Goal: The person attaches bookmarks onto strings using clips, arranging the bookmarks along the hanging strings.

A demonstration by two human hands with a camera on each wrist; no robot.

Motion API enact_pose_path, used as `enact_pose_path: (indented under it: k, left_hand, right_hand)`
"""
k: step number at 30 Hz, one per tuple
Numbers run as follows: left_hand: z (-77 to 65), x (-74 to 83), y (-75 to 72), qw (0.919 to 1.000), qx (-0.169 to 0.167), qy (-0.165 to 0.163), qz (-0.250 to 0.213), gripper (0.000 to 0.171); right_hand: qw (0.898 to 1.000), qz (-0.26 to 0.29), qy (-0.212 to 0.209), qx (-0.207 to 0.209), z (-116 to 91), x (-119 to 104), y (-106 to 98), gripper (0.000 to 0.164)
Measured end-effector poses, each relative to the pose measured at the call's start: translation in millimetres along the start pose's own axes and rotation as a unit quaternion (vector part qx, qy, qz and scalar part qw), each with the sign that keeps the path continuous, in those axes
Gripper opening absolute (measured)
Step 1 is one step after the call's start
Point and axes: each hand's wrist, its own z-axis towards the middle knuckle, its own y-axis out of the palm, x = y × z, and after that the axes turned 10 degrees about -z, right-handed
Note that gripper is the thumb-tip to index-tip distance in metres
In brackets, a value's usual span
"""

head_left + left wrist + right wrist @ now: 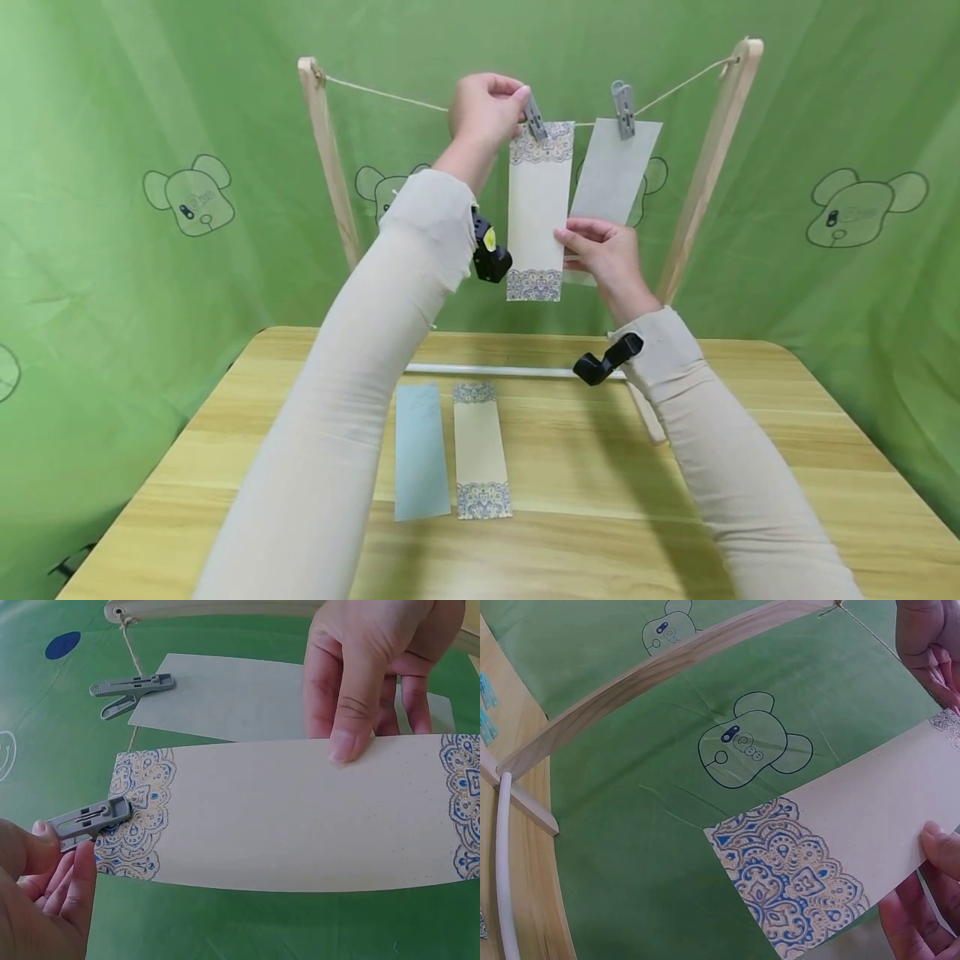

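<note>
My left hand (487, 112) pinches the handles of a grey clothespin (535, 117) at the top of a cream paper strip (538, 208) with blue lace-patterned ends. In the left wrist view that clothespin (90, 817) overlaps the strip's patterned end. Lower down, my right hand (606, 254) holds the strip's right edge, thumb in front and fingers behind. Beside it, a plain pale grey strip (618, 167) hangs at a slant from the cord (686, 83) under a second grey clothespin (623, 110). My right hand covers part of its lower end.
Two wooden posts (330, 158) carry the cord, with a white rod (510, 371) low between them. A light blue strip (422, 450) and another patterned strip (482, 450) lie on the wooden table (585, 542). Behind hangs a green cloth (187, 283).
</note>
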Motion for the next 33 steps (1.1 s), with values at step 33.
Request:
enact_pose_path:
  k: [33]
  left_hand:
    - [-11.2,-9.1,-60.7,0.9918,-0.106,0.043,-0.056,0.037]
  right_hand:
    - [0.997,-0.050,0.003,-0.056,6,18,-8,0.013]
